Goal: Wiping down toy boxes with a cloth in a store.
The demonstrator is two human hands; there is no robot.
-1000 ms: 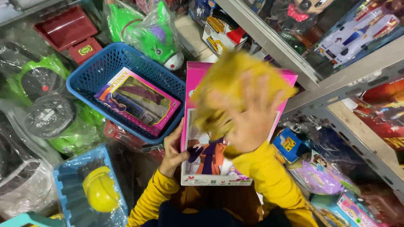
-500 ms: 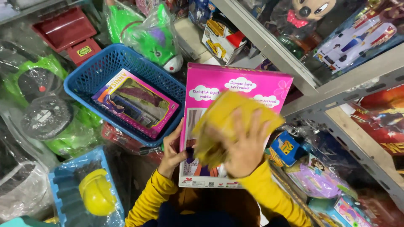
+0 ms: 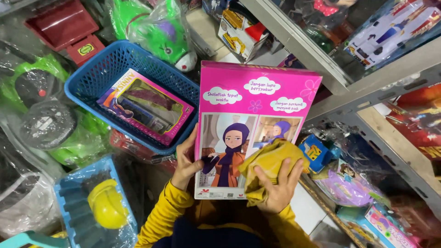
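Observation:
A tall pink toy box with pictures of a doll figure on its face stands upright in front of me. My left hand grips its lower left edge. My right hand presses a crumpled yellow cloth against the box's lower right corner. Both arms wear yellow sleeves.
A blue plastic basket to the left holds another pink boxed doll. Green toys wrapped in plastic lie around it. A yellow toy helmet sits in a blue pack at lower left. Metal shelves with boxed toys stand at right.
The right hand with the yellow cloth has slid down the face of the box from the top to the lower right corner. The left hand keeps its grip.

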